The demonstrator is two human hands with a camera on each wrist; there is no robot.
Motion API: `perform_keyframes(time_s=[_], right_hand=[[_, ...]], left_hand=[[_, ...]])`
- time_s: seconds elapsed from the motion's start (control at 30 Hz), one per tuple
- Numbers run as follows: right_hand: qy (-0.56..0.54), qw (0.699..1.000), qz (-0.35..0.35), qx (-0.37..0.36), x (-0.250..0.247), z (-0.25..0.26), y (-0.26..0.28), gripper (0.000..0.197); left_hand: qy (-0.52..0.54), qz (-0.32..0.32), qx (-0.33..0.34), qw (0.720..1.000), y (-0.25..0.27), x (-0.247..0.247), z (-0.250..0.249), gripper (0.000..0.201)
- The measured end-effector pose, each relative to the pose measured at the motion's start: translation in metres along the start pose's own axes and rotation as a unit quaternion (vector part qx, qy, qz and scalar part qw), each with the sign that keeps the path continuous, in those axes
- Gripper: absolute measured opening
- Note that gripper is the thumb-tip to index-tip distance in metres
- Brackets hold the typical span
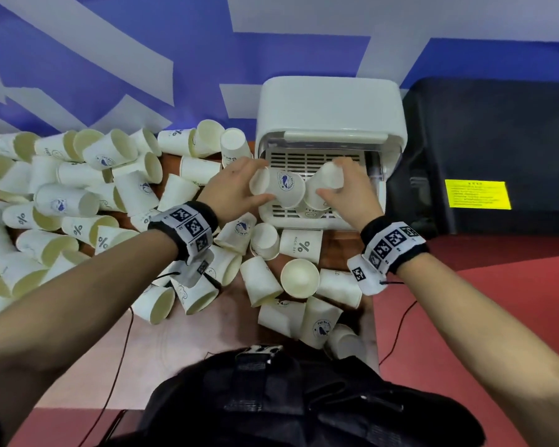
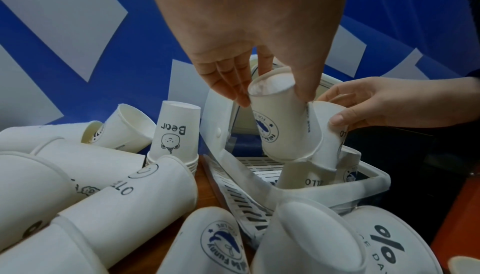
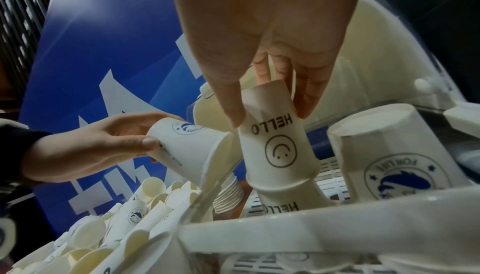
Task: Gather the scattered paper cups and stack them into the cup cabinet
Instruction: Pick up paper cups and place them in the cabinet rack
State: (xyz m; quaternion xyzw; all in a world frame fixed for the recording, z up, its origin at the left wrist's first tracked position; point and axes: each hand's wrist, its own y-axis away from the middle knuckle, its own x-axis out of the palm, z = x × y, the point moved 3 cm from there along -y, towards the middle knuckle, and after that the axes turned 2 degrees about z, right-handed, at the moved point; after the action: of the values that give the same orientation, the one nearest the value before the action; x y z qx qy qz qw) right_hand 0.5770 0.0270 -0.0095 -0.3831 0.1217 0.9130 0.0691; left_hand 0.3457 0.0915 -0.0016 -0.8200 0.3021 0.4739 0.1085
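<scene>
The white cup cabinet (image 1: 329,104) stands open at the table's back, its slatted tray pulled out. My left hand (image 1: 259,182) grips a dolphin-logo paper cup (image 1: 284,185), tilted with its bottom up, over the tray. In the left wrist view my left hand (image 2: 275,97) pinches this cup (image 2: 280,126) near its base. My right hand (image 3: 270,118) pinches an upside-down HELLO cup (image 3: 278,146) that sits over another HELLO cup (image 3: 288,202) in the tray. The two held cups touch at their rims. A further dolphin cup (image 3: 394,155) stands upside down in the tray's right side.
Several loose paper cups (image 1: 78,195) lie in a heap across the wooden table (image 1: 181,343) to the left and in front of the cabinet. A black appliance (image 1: 497,150) with a yellow label stands right of it. A blue and white wall runs behind.
</scene>
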Motion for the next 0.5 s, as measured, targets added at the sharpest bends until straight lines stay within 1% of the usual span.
perform_keyframes(time_s=[0.1,0.27,0.37,0.5], right_hand=[[0.03,0.999,0.025,-0.012,0.01,-0.005,-0.001,0.059],[0.059,0.996,0.06,-0.023,0.029,-0.015,-0.004,0.059],[0.113,0.989,0.094,-0.03,0.043,-0.016,-0.005,0.058],[0.16,0.982,0.09,-0.048,0.052,-0.013,-0.003,0.051]], left_hand=[[0.007,-0.005,0.002,1.0,-0.002,0.006,0.002,0.064],[0.032,-0.043,0.008,0.999,0.003,0.01,0.009,0.062],[0.032,-0.051,0.015,0.998,0.007,0.012,0.017,0.061],[0.035,-0.062,0.018,0.997,0.01,0.012,0.025,0.06]])
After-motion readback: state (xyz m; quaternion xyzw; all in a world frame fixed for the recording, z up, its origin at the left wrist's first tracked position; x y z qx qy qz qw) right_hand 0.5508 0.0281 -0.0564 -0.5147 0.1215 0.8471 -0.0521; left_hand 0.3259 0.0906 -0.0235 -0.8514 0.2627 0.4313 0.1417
